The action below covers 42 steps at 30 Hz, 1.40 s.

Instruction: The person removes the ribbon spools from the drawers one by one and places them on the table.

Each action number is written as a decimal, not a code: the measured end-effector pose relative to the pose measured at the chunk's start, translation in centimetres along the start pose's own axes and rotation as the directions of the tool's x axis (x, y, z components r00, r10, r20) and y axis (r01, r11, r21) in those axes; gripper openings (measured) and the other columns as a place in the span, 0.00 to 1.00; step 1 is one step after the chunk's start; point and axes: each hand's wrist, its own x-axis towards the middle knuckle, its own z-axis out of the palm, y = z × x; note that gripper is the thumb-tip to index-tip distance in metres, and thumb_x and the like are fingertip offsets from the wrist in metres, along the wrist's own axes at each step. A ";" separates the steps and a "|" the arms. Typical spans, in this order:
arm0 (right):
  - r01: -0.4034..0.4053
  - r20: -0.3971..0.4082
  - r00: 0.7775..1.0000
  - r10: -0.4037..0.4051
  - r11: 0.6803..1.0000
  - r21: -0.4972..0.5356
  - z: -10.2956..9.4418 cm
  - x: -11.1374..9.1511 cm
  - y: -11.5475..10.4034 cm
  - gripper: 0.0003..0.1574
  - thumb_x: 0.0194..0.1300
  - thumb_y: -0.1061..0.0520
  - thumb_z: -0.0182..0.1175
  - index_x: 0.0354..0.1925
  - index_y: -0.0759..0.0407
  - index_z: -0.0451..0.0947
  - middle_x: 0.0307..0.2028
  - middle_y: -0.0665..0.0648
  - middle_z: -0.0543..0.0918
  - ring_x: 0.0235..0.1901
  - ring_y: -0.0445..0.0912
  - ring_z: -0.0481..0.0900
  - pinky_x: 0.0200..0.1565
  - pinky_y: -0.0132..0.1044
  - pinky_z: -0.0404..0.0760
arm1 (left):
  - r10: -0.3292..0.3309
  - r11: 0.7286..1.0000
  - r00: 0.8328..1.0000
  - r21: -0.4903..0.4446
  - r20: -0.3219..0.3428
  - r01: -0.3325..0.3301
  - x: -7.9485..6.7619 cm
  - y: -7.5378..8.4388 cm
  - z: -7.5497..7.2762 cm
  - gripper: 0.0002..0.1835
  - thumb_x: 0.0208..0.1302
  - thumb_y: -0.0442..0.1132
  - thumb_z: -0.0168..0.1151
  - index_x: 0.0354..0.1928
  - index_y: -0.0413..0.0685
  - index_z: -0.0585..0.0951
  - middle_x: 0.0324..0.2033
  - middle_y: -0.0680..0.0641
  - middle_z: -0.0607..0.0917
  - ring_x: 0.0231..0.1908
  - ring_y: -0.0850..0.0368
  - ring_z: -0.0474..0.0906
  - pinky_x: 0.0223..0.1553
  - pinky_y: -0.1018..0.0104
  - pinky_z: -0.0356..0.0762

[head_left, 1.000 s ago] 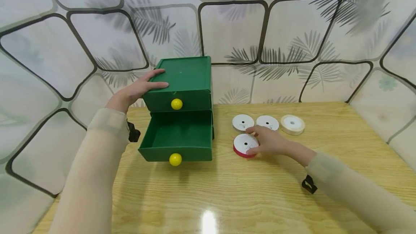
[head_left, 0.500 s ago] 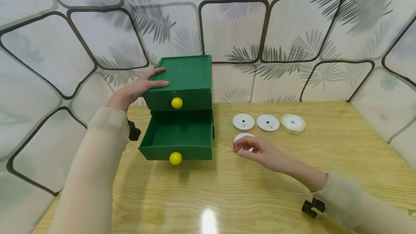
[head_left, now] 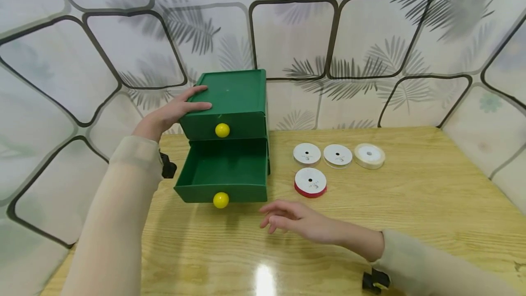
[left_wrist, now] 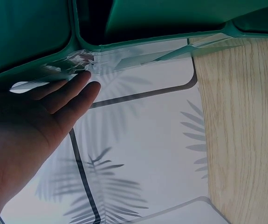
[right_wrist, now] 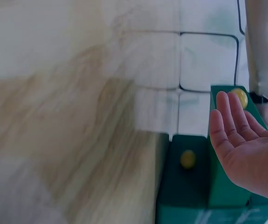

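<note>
My left hand [head_left: 174,109] rests on the top left edge of a green two-drawer cabinet [head_left: 234,90], its fingers fairly straight. In the left wrist view that hand's palm and fingers [left_wrist: 73,100] lie along the green side, where clear tape shows. The lower drawer [head_left: 230,170] is pulled out, with a yellow knob [head_left: 221,200] on its front; the upper drawer [head_left: 246,127] is closed. My right hand [head_left: 306,224] is above the table just right of that lower knob, fingers loosely extended and holding nothing. Behind it lies a white-faced spool of red ribbon [head_left: 310,182].
Two more white-faced ribbon spools [head_left: 307,154] and a cream tape roll [head_left: 370,155] lie in a row behind the red one. The wooden table [head_left: 411,186] meets a patterned backdrop [head_left: 296,40] at its back edge.
My right hand has let go of the red ribbon spool and moved left and nearer, toward the lower drawer's front. The spool stays in place. My left hand has not moved.
</note>
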 end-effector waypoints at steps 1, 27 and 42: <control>-0.014 0.005 1.000 0.014 1.000 0.004 0.3 0.3 0.0 0.27 0.78 0.52 0.45 0.64 0.69 0.66 0.51 0.62 0.81 0.47 0.55 0.80 0.50 0.51 0.77 | 0.000 1.000 1.000 0.000 0.000 0.000 0.0 0.0 0.0 0.45 0.67 0.55 0.59 0.78 0.64 0.45 0.75 0.49 0.32 0.72 0.39 0.41 0.66 0.36 0.47; -0.124 -0.038 0.990 0.137 0.964 0.234 4.7 7.4 -0.9 0.32 0.79 0.46 0.39 0.61 0.72 0.67 0.50 0.63 0.83 0.45 0.50 0.83 0.47 0.47 0.80 | -0.001 1.000 1.000 0.000 -0.004 0.001 0.2 -0.1 -0.1 0.45 0.67 0.55 0.60 0.78 0.63 0.46 0.76 0.49 0.32 0.73 0.41 0.37 0.67 0.37 0.45; -0.032 -0.474 0.856 0.205 0.937 0.347 8.9 9.9 -0.6 0.26 0.74 0.48 0.54 0.43 0.72 0.82 0.27 0.64 0.86 0.17 0.41 0.79 0.27 0.33 0.78 | 0.011 1.000 1.000 -0.019 0.005 -0.011 0.2 -0.2 -0.1 0.44 0.67 0.54 0.59 0.78 0.62 0.46 0.76 0.48 0.33 0.72 0.40 0.43 0.67 0.38 0.48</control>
